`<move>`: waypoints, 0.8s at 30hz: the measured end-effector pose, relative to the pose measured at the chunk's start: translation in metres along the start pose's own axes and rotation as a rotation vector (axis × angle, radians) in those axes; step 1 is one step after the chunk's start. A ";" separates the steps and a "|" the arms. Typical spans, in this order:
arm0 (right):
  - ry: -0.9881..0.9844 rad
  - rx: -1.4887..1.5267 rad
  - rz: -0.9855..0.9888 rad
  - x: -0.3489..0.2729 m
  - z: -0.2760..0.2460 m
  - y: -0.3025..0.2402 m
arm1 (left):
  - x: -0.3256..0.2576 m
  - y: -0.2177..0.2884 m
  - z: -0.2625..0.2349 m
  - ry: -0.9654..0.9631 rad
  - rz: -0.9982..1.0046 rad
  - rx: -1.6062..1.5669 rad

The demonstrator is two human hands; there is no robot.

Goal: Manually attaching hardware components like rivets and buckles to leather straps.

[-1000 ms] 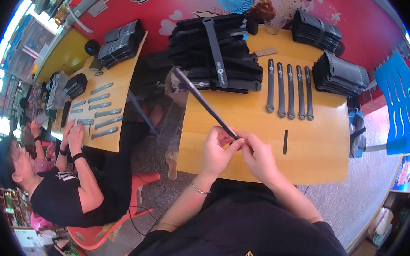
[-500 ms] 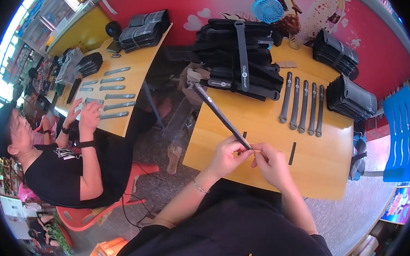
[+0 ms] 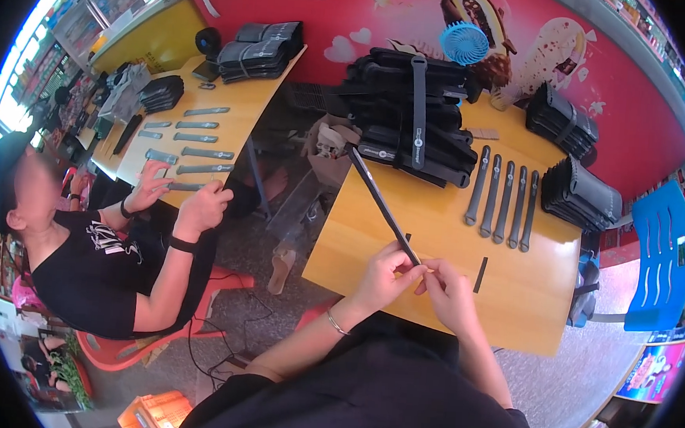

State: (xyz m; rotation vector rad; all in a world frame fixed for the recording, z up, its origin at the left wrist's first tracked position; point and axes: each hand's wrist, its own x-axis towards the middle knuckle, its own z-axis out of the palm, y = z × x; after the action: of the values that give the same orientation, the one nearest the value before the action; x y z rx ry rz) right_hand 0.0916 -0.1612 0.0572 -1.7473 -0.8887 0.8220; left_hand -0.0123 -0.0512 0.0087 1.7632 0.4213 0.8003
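A long black strap (image 3: 378, 202) runs from my hands up and left past the edge of the wooden table (image 3: 435, 243). My left hand (image 3: 384, 275) pinches the strap's near end between thumb and fingers. My right hand (image 3: 447, 293) meets it at the same end, fingertips closed on the tip. A short black strip (image 3: 481, 274) lies flat on the table just right of my right hand. Several grey straps (image 3: 503, 198) lie side by side farther back.
A pile of black straps (image 3: 414, 136) fills the table's far left, with black bundles (image 3: 581, 193) at the far right and a blue fan (image 3: 463, 42) behind. A person in black sits at another table (image 3: 230, 121) to the left, handling grey straps. A blue chair (image 3: 664, 257) stands at right.
The view has shifted. My hands stay together on the strap's near end. The person at left has moved their hands along the grey straps on their table.
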 end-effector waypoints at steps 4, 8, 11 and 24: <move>-0.120 -0.032 0.042 0.002 -0.015 -0.004 | -0.001 0.000 -0.006 -0.045 0.047 -0.008; -0.167 -0.043 0.052 0.001 -0.021 -0.004 | 0.000 -0.003 -0.008 -0.140 0.024 -0.026; -0.005 -0.086 -0.010 -0.003 -0.008 0.006 | 0.005 0.008 -0.006 -0.120 0.036 0.034; 0.301 -0.001 -0.285 0.000 0.021 0.026 | 0.008 0.015 -0.003 -0.069 0.170 0.223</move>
State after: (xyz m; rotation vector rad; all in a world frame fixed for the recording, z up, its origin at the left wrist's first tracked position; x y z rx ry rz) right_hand 0.0790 -0.1585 0.0266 -1.6421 -0.9043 0.3611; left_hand -0.0101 -0.0489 0.0255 2.0498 0.3273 0.8345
